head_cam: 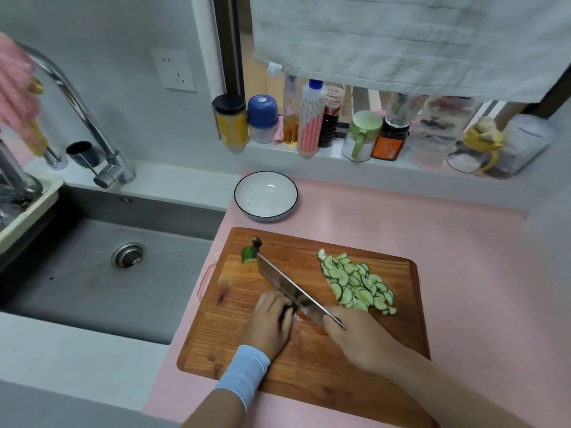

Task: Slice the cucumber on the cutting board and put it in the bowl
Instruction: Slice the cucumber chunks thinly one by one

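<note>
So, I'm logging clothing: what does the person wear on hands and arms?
Both hands are bare. The left hand has a pale blue fabric cuff round its wrist; the right hand and its forearm show no sleeve.

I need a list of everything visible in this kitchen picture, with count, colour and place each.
cutting board: one, brown, on pink counter
cucumber slices: heap, pale green, board's right part
cucumber end: one, green, board's far left corner
cucumber piece: one, dark green, under left hand
knife: one, steel, across the board
bowl: one, white, dark rim, behind the board
sink: one, grey, left of counter
tap: one, chrome, behind sink
socket: one, white, on wall
jars and bottles: many, mixed colours, window sill
cloth: one, pale grey, above the sill
left hand: one, blue sleeve, holds cucumber piece
right hand: one, bare, grips knife
</note>
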Motion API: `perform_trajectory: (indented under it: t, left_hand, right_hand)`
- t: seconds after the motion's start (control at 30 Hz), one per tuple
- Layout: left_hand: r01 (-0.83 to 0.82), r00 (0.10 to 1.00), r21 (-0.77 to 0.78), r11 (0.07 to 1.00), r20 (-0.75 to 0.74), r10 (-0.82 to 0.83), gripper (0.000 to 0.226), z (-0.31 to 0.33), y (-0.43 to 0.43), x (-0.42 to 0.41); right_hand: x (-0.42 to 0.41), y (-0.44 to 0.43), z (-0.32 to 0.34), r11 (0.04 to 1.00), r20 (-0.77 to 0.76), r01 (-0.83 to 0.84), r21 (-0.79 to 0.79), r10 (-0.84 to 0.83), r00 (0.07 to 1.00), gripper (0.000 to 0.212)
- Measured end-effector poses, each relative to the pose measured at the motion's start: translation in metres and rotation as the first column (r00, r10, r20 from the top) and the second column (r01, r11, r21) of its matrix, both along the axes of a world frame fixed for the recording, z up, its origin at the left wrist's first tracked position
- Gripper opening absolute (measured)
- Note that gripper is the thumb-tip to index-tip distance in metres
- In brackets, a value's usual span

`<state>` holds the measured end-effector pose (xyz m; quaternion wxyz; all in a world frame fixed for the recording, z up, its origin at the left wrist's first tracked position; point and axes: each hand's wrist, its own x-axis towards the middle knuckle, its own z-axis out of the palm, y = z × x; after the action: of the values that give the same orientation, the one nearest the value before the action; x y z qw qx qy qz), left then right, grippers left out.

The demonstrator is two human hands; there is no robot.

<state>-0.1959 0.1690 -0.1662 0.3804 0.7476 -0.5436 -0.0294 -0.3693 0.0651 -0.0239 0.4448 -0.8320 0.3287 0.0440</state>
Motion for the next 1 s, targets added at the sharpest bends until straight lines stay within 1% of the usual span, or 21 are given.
perform_trajectory:
  t: [0.23,0.4,0.5,0.6,0.8,0.93,1.0]
  left_hand:
    - [-0.004,1.000,-0.026,1.000,-0.006,0.004,0.009,0.002,-0.001,0.000]
    - [-0.014,1.000,-0.018,1.000,-0.007,0.014,0.007,0.000,0.001,-0.001]
    - [-0.017,0.999,-0.027,0.999,0.028,0.018,0.007,0.000,0.003,-0.003]
    - [-0.032,0.998,-0.031,0.999,0.054,0.034,0.007,-0.001,0.003,-0.004]
    - [-0.054,0.998,-0.009,0.998,0.035,0.055,0.008,-0.001,0.003,-0.006]
    - [-0.060,0.997,0.003,0.998,0.039,0.060,0.008,0.000,0.003,-0.005]
    - [-0.065,0.997,0.000,0.998,0.038,0.065,0.007,0.001,0.003,-0.006]
  right_hand:
    - [0.011,-0.012,-0.009,0.999,-0.064,-0.027,0.037,0.030,0.998,0.041]
    - [0.037,-0.010,-0.028,0.999,-0.081,-0.033,0.026,0.035,0.996,0.038]
    - [0.047,-0.009,-0.034,0.999,-0.073,-0.041,-0.009,0.040,0.997,0.036]
    - [0.046,-0.009,-0.033,0.999,-0.058,-0.032,0.002,0.032,0.998,0.038]
    - [0.039,-0.003,-0.028,1.000,0.009,-0.023,-0.021,0.023,1.000,0.045]
    - [0.024,0.000,-0.025,0.999,0.023,-0.023,-0.045,0.024,0.999,0.039]
    - [0.016,-0.001,-0.023,0.999,0.021,-0.017,-0.045,0.018,1.000,0.041]
